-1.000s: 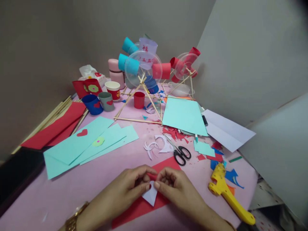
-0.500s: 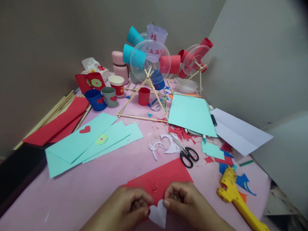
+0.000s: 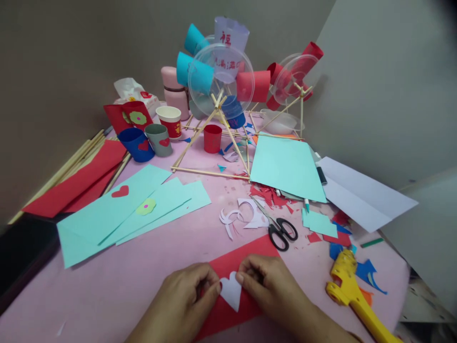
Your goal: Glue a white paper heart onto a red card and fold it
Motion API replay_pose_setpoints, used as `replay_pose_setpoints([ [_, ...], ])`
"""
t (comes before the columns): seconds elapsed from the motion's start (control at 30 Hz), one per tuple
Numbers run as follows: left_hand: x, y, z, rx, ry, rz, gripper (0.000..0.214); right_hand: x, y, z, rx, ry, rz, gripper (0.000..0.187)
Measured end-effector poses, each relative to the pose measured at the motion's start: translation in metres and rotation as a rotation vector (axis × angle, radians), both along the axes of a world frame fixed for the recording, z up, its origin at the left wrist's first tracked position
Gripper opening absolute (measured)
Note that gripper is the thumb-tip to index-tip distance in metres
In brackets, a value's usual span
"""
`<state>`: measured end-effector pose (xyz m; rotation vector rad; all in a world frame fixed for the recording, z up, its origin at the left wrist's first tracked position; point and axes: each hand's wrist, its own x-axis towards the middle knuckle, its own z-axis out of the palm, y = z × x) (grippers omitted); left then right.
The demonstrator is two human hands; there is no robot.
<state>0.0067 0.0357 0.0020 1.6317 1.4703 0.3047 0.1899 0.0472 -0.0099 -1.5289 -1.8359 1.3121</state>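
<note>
A small white paper heart (image 3: 231, 290) lies unfolded on a red paper sheet (image 3: 246, 257) at the near edge of the pink table (image 3: 143, 276). My left hand (image 3: 185, 297) pinches the heart's left lobe with curled fingers. The right lobe is pinched the same way by my right hand (image 3: 267, 286). Both hands rest on the red sheet.
Black-handled scissors (image 3: 280, 228) and white paper offcuts (image 3: 243, 216) lie just beyond the red sheet. A yellow tool (image 3: 352, 293) lies at right. Turquoise sheets (image 3: 124, 209) lie at left, another turquoise sheet (image 3: 285, 166) further back. Stick-and-cup wheel models (image 3: 221, 85) stand behind.
The folded white piece has been spread open into a heart between my two hands. The view has shifted slightly; my hands stay over the red sheet.
</note>
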Motion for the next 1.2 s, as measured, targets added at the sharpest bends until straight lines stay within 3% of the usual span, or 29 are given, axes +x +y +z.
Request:
replay_pose_setpoints([
  [0.2,0.000,0.002,-0.002,0.056,0.058,-0.016,0.025,-0.004,-0.001,-0.011,0.071,-0.073,-0.009,0.014],
  [0.6,0.005,0.004,-0.005,0.113,0.219,-0.037,0.023,-0.005,-0.001,-0.011,0.183,-0.147,0.005,0.015],
  [1.2,0.005,0.004,-0.005,0.160,0.284,-0.073,0.025,-0.006,-0.002,-0.015,0.214,-0.198,0.024,0.017],
])
